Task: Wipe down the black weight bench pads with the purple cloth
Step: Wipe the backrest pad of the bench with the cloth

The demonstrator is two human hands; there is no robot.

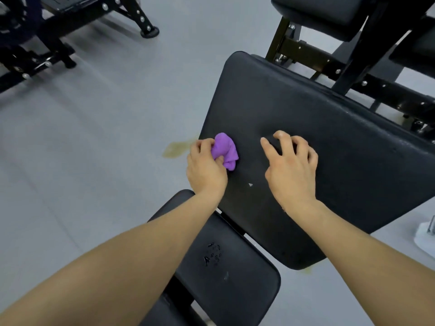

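Two hands rest on the black backrest pad (306, 128). Left hand (206, 170) fingers grip the purple cloth (226, 149). Right hand (290, 165) fingers, beside it, are spread and curled, holding nothing.

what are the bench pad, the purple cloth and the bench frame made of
Bench pad: seemingly vinyl or faux leather over padding; matte black, faint sheen, small scuffs.
Purple cloth: soft fabric, possibly microfibre; it bunches into folds in the left hand.
Bench frame: likely painted steel; rigid black bars with shiny bolts.
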